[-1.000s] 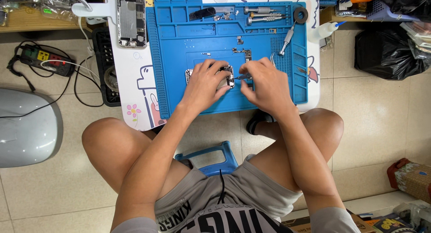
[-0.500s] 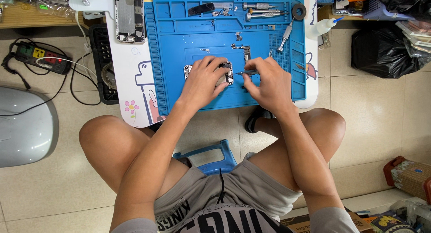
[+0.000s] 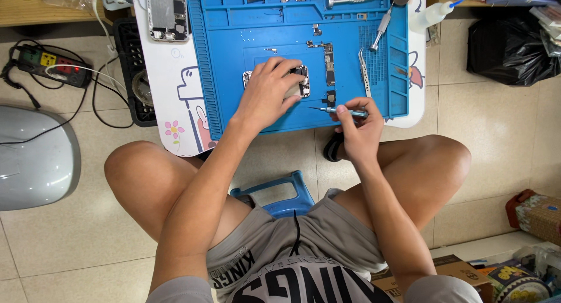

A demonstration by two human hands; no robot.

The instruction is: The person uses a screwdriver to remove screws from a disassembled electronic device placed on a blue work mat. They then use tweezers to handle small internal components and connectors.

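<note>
The small opened silver phone chassis [image 3: 295, 81] is pinned flat on the blue silicone repair mat [image 3: 234, 57] by the left hand [image 3: 266, 95], fingers spread over it. A slim blue-handled screwdriver [image 3: 342, 111] is pinched in the closed right hand [image 3: 356, 133]; its long axis lies level, tip pointing left toward the chassis, just up-left.

We take this for a small phone-repair workshop set up on a tiled floor. At twelve o'clock lies a blue repair mat [image 3: 251, 28] on a low white table [image 3: 175, 98], strewn with tweezers [image 3: 364, 72], a screwdriver [image 3: 381, 27] and a circuit board [image 3: 329, 64]. An opened phone [image 3: 167, 12] sits at eleven o'clock, a power strip [image 3: 49, 64] at ten.
</note>
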